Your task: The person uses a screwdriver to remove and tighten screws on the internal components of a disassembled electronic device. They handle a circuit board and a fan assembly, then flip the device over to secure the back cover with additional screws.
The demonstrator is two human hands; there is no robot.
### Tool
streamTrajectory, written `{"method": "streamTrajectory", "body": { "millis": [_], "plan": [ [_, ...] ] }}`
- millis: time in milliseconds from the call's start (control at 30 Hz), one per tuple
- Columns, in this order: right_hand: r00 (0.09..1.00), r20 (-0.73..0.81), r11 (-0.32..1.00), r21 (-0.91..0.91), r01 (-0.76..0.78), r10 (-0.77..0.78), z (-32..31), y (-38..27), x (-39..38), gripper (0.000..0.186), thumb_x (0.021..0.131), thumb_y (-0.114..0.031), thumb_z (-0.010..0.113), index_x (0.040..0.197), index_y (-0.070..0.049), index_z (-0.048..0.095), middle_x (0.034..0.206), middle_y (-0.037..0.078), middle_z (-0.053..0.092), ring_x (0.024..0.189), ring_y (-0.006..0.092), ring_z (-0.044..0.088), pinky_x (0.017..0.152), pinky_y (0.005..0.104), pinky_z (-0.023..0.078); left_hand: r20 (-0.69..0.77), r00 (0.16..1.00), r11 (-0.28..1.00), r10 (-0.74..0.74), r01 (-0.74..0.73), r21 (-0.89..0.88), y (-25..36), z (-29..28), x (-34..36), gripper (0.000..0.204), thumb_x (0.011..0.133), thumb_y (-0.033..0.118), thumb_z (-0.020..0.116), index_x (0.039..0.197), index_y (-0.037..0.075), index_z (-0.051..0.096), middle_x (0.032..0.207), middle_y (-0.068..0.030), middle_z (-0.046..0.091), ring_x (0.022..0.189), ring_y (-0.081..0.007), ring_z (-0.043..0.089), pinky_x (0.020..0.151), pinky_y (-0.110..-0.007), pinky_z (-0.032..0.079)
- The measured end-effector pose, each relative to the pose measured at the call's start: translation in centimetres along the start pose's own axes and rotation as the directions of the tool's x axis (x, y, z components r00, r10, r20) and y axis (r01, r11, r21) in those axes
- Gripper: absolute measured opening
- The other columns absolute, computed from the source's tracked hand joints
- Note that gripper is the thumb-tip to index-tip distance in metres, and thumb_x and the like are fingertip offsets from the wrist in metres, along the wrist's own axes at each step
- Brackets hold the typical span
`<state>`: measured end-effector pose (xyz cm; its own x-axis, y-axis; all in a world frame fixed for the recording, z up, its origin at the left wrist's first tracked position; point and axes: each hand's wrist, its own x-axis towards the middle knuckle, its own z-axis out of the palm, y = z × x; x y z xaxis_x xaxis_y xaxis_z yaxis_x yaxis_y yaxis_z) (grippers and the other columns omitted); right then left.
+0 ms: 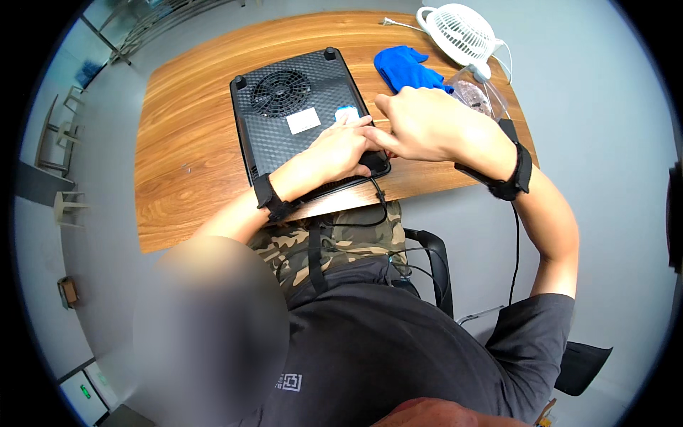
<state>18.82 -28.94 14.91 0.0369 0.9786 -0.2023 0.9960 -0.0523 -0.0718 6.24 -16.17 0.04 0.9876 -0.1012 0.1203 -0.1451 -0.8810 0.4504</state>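
Note:
A black induction cooker (274, 135) lies upside down on the wooden table, its textured underside, round fan vent and corner feet facing up. My left hand (338, 148) rests over its near right part, fingers stretched toward the right edge and thumb apart by the near corner. Just right of it, my right hand (420, 124) is closed, with its knuckles raised and a finger and thumb meeting the left fingertips. What the right hand holds, if anything, is hidden. A black power cord (380, 196) runs from the cooker's near right corner over the table edge.
Beyond my right hand lies a crumpled blue cloth (409, 67). A white fan (461, 34) with a cable stands at the table's far right, beside a clear plastic container (473, 96). The wooden table (185, 142) ends just before my lap. A black chair (434, 267) is beneath me.

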Motion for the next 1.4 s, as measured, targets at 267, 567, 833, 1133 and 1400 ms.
{"method": "streamTrajectory", "body": {
  "millis": [267,567,833,1133,1400],
  "plan": [
    [0.974,0.057,0.970,0.115,0.212,-0.220,-1.1,1.7,-2.5,0.032,0.089,-0.019,0.077,0.105,0.000,0.057,0.109,0.019,0.059,0.091,0.0414,0.065,0.078,0.0487,0.053,0.005,1.000,0.999,-0.025,0.024,0.042,-0.7,1.4,0.3,0.053,0.076,0.023,0.087,0.127,0.016,0.072,0.146,-0.0100,0.057,0.144,-0.0311,0.044,0.121,-0.062,0.030],
    [0.965,-0.222,0.990,-0.064,0.127,-0.138,2.5,0.9,-1.8,0.043,0.105,-0.041,0.055,0.091,-0.001,0.063,0.053,0.011,0.062,0.054,0.0412,0.063,0.056,0.0456,0.054,0.016,1.000,1.000,0.010,-0.011,0.016,-1.0,1.5,0.3,0.057,0.077,0.023,0.087,0.131,0.017,0.069,0.148,-0.0114,0.055,0.149,-0.0356,0.038,0.122,-0.065,0.027],
    [0.977,-0.070,0.980,-0.020,0.199,-0.200,-0.5,1.3,-3.2,0.035,0.095,-0.028,0.067,0.115,-0.001,0.056,0.106,0.022,0.064,0.088,0.0394,0.070,0.073,0.0457,0.058,0.036,0.999,0.999,-0.018,0.017,0.027,-0.8,1.3,0.4,0.058,0.079,0.024,0.086,0.133,0.014,0.068,0.150,-0.0122,0.053,0.150,-0.0358,0.036,0.122,-0.066,0.027],
    [0.999,-0.002,0.994,-0.096,-0.044,0.044,1.0,0.4,-2.3,0.029,0.100,-0.028,0.061,0.101,0.001,0.060,0.098,0.023,0.064,0.086,0.0391,0.070,0.069,0.0463,0.058,0.053,0.998,0.999,-0.017,0.015,0.049,-0.7,1.4,0.4,0.060,0.080,0.025,0.085,0.136,0.014,0.066,0.152,-0.0118,0.051,0.151,-0.0346,0.034,0.123,-0.066,0.024],
    [0.970,-0.032,0.970,-0.021,0.242,-0.242,-0.1,1.8,-2.8,0.029,0.094,-0.019,0.064,0.115,-0.001,0.058,0.108,0.025,0.061,0.082,0.0408,0.070,0.068,0.0473,0.058,0.057,0.998,0.997,-0.032,0.028,0.068,-0.6,1.2,0.3,0.061,0.080,0.025,0.085,0.137,0.015,0.066,0.152,-0.0096,0.051,0.151,-0.0337,0.035,0.123,-0.066,0.026]
  ]
}}
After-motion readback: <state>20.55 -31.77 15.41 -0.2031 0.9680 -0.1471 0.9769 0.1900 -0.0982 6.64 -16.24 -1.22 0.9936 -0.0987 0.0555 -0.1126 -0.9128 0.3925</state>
